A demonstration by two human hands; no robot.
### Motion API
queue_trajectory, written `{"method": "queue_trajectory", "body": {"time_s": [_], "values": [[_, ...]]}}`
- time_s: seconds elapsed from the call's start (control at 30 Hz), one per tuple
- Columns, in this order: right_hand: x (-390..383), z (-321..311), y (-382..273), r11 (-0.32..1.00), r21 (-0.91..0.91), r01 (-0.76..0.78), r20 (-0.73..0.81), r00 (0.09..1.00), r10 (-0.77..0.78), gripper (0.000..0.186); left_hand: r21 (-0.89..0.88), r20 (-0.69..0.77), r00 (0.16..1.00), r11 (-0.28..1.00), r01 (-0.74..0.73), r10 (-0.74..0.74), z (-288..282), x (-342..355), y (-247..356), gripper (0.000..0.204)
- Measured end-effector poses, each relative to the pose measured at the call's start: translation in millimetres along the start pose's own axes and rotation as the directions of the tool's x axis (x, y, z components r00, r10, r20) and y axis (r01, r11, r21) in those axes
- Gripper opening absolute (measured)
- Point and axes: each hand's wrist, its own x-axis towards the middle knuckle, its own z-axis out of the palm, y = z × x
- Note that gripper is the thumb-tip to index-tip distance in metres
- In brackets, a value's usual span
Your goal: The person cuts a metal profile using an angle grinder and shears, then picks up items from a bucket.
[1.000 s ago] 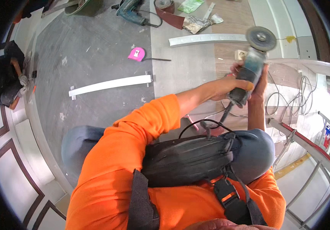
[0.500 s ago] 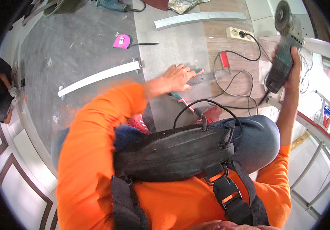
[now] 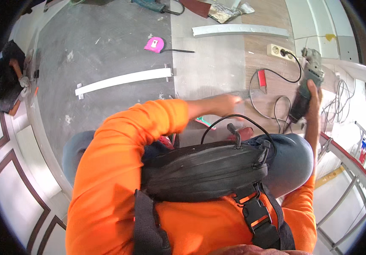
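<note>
My right hand [image 3: 313,95] grips the body of a dark teal angle grinder [image 3: 307,86], held upright at the right. My left hand [image 3: 227,104] reaches over the floor near a grey metal ruler [image 3: 244,94]; its fingers are blurred, so their hold is unclear. Below it lies a green and pink hand tool [image 3: 205,122], partly hidden by my arm. A red-handled object [image 3: 261,77] lies among cables. A white strip [image 3: 123,80] lies across the dark floor at left, with a pink tape measure [image 3: 154,44] behind it.
A power strip [image 3: 278,50], another long strip [image 3: 240,30], a drill [image 3: 149,6] and sandpaper [image 3: 196,6] lie farther back. Coiled cables [image 3: 340,102] and an aluminium ladder [image 3: 351,170] are at right. A person [image 3: 12,76] with gloved hands is at far left.
My left hand came off the grinder and moved down to the floor tools, then slightly lower. My right hand swung the grinder up to the right, then lowered it.
</note>
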Motion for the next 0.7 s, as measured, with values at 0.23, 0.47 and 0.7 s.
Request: {"method": "queue_trajectory", "body": {"time_s": [0.23,0.47,0.7], "values": [[-7,109,34,0.892,0.431,-0.137,0.336,0.942,-0.018,0.048,-0.720,-0.306,0.926,0.691,-0.071,-0.223,-4,35,88,0.079],[-8,145,59,0.689,0.608,-0.395,0.556,0.831,-0.015,0.057,-0.780,-0.311,0.932,0.611,-0.138,-0.186,-7,16,75,0.036],[-4,107,61,0.571,0.629,-0.527,0.642,0.766,-0.001,0.071,-0.719,-0.298,0.918,0.694,-0.036,-0.261,-9,16,102,0.033]]}}
